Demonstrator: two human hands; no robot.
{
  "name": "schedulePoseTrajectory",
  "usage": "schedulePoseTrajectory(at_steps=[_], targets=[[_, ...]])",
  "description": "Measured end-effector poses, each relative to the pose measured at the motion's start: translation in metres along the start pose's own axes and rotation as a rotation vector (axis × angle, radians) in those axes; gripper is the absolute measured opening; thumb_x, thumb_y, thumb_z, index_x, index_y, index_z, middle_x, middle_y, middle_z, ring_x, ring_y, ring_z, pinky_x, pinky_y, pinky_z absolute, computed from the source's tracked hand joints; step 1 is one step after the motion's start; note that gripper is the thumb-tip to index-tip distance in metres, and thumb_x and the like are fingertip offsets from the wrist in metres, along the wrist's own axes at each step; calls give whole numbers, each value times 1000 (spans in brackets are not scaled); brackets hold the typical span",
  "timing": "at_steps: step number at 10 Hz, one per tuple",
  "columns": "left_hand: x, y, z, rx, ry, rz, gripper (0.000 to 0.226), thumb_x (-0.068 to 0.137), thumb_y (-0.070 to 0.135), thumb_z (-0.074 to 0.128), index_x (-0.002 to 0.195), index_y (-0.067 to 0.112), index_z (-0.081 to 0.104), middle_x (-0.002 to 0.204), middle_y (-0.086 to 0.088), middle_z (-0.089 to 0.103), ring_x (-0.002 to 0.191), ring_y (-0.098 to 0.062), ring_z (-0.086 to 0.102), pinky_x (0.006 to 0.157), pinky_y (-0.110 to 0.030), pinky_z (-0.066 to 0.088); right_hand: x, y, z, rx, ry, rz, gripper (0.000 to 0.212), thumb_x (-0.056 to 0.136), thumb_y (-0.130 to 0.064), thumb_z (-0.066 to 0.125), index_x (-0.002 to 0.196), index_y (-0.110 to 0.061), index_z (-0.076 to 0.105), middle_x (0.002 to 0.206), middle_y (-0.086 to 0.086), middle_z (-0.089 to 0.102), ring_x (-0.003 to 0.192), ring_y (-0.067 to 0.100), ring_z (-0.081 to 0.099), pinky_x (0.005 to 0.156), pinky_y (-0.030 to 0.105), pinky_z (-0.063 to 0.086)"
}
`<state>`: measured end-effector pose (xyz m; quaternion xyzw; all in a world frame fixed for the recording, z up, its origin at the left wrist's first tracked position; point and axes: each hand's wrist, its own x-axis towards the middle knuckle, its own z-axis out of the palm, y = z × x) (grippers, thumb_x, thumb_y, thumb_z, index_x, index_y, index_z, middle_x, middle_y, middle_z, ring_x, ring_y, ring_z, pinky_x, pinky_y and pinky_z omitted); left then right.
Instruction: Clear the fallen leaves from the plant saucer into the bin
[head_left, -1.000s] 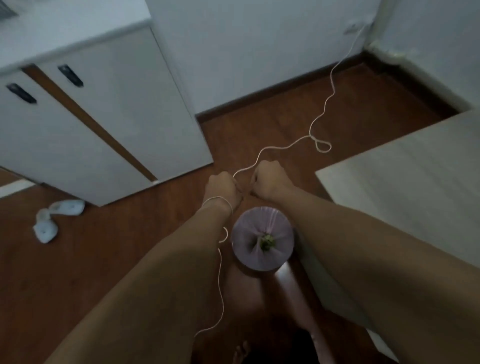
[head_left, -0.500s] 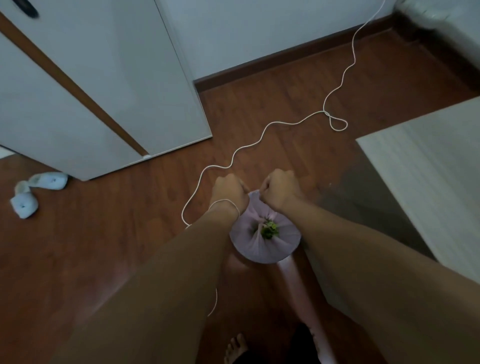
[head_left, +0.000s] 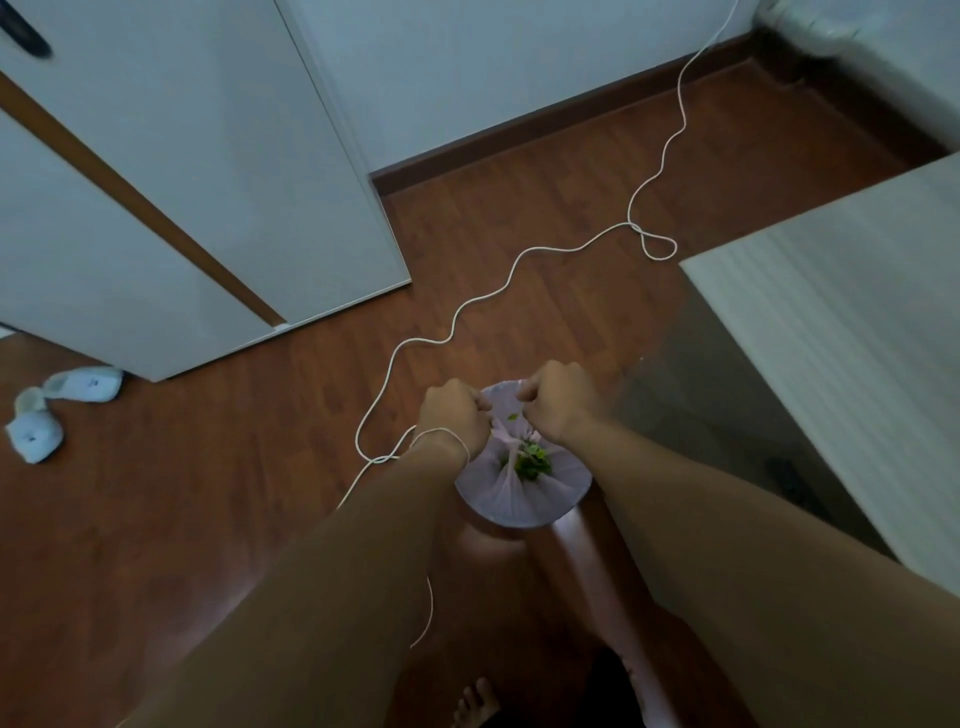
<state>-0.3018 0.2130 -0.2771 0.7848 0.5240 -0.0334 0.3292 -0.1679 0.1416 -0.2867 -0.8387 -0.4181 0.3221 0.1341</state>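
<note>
We are standing over the bin (head_left: 524, 493), which sits on the wooden floor (head_left: 208, 519) just below the middle of the frame, lined with a pale lilac bag (head_left: 519, 499). Our left hand (head_left: 453, 415) and right hand (head_left: 558, 402) are both at the far rim of the bin, each curled into a fist with the fingers clamped on a pinch of the bag's edge. We judge this grip is meant to stretch the liner open or draw it up, so that what goes in stays in.

The leaves (head_left: 530, 462) lie as a green clump down in the hollow of the bag, with one small green scrap (head_left: 513, 416) higher up on the plastic between our hands. The plant saucer is nowhere in view, so we cannot tell whether it is fully cleared (the leaves in the bag suggest the tipping is largely done).

A thin white cord (head_left: 519, 260) snakes across the floor from the upper right of the frame and loops around our left wrist, then trails down beside the forearm. A pair of pale slippers (head_left: 57, 405) rests at the left edge, near the white cabinet (head_left: 182, 182). A light counter (head_left: 857, 312) fills the right side, just beside the bin.
</note>
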Motion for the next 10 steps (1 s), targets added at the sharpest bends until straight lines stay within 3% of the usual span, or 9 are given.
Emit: schedulePoseTrajectory(at_steps=[2,4,5,6,7,8,9,10], targets=[[-7,1,1,-18,25,1,22,79,3,62,82,14,81,87,-10,79,89,-28,74,87,-39,59,-10,7,3,24,70,3,18,86,-14,68,100,-18,80,110,4,78,106,26,70,91,37,59],[-8,5,1,2,57,40,11,79,12,71,81,16,82,86,-5,79,92,-27,71,85,-39,59,-17,7,-2,25,71,-52,20,88,-15,67,104,-16,78,109,6,78,104,27,71,88,39,61],[-9,8,0,42,58,53,13,78,13,70,83,16,82,88,-6,80,92,-29,71,84,-39,59,-17,9,-5,36,37,-78,32,88,-15,65,120,-14,72,117,11,75,109,30,69,91,41,60],[-8,10,-1,94,29,58,29,83,13,60,104,19,79,102,-11,78,100,-33,69,90,-41,57,-19,9,-9,52,15,-69,23,88,-12,63,107,-16,75,101,15,72,98,30,67,82,33,57],[-8,12,-3,119,26,60,30,82,18,62,108,22,77,108,-10,77,105,-33,67,93,-40,55,-21,10,-12,58,7,-76,19,88,-11,61,75,-24,63,78,4,58,77,24,57,73,30,48],[-8,15,-5,115,47,50,25,80,22,67,101,22,80,104,-8,78,102,-31,70,91,-39,57,-24,13,-15,51,-3,-54,36,88,-12,58,58,-28,47,66,-3,47,74,27,50,69,28,44],[-10,17,-6,139,61,84,20,82,24,66,95,20,81,95,-9,79,94,-32,71,85,-39,58,-24,15,-20,45,4,-77,18,88,-13,56,80,-17,71,79,9,59,80,27,57,69,30,47],[-10,19,-9,135,101,80,23,87,30,62,94,18,80,93,-10,79,92,-33,71,83,-40,58,-21,15,-24,44,34,-53,31,90,-17,57,116,-12,73,114,13,74,102,31,68,86,37,58]])
